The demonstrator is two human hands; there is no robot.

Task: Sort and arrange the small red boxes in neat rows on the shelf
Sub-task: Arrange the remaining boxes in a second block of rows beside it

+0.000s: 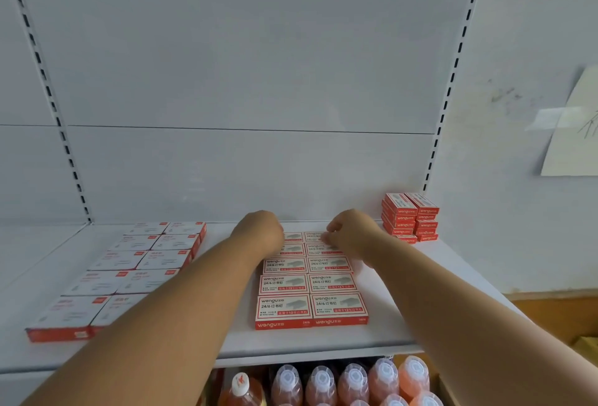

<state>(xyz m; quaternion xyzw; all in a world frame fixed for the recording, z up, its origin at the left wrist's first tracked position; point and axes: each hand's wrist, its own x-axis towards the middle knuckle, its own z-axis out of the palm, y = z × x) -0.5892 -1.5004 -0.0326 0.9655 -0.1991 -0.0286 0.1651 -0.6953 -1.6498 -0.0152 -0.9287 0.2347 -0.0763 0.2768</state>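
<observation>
Cardboard staple boxes (312, 279), small, flat and red-and-white, lie in two neat columns on the smooth white metal shelf (382, 334); their lids read "wengu" and "24/6". Both hands reach the far end of the rows. The left hand (259, 230) rests curled over the far-left boxes, its fingers hidden. The right hand (351, 232) pinches a far-right box edge. More red "wengu" boxes (411, 218) stand stacked far right.
</observation>
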